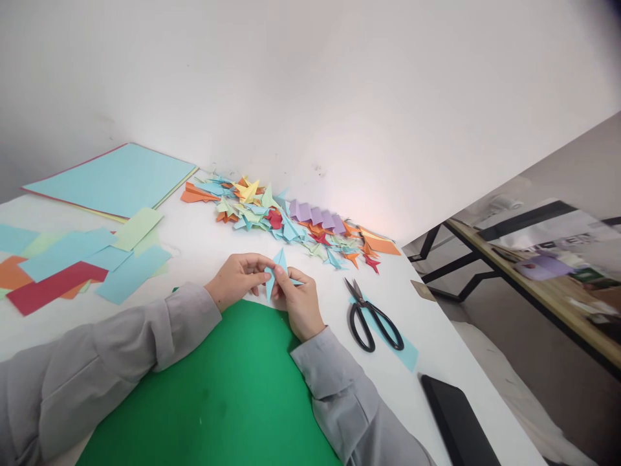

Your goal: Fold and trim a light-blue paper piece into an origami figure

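A small light-blue folded paper piece [280,266] is pinched between both my hands above the far edge of a green mat [218,388]. My left hand [237,278] grips its left side with fingers curled. Closed around the paper's right side is my right hand [299,304], thumb on top. Both arms wear grey sleeves and rest on the mat. The paper's lower part is hidden behind my fingers.
Black scissors [371,317] lie on a blue paper strip [405,349] right of my hands. A heap of folded coloured paper shapes [286,217] runs along the wall. Cut sheets [72,265] and a paper stack [116,178] lie left. A black slab [456,421] sits near the white table's [204,243] right edge.
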`<state>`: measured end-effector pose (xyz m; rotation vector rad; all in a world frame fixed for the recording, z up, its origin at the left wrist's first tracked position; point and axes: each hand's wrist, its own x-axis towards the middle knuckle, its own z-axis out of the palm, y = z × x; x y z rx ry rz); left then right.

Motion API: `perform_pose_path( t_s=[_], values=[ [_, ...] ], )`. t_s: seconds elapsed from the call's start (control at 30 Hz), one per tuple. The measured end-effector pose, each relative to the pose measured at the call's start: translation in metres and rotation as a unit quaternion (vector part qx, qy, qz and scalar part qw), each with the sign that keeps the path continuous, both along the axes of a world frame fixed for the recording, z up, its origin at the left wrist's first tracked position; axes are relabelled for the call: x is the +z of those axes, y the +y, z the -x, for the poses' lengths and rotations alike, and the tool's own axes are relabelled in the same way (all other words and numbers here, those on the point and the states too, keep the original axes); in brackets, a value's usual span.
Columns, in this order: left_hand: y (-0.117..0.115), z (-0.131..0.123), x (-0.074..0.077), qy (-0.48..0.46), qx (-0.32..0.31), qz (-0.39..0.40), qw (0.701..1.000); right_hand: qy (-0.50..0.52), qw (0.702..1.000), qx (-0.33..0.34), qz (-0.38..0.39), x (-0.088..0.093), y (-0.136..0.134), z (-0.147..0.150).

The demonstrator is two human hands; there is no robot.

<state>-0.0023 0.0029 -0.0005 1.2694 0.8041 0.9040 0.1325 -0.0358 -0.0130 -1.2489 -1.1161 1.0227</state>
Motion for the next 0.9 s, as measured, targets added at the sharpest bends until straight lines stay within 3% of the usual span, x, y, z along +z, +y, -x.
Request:
perform_pose_path(
  t_s=[0.2,0.6,0.9],
  values=[
    [0.002,0.0002,-0.0011,-0.027,0.05,0.047,0.997,0.078,0.996,0.002,0.032,-0.0021,0.0015,-0.0025],
    [-0.0004,0.0,0.0016,-0.025,0.005,-0.003,1.0,0.065,0.995,0.068,0.019,0.0031,0.0009,-0.0026],
    [0.0005,-0.0011,-0.0016,-0.036,0.041,-0.014,0.998,0.052,0.999,0.016,-0.006,-0.0055,0.0034,-0.0029]
  ],
)
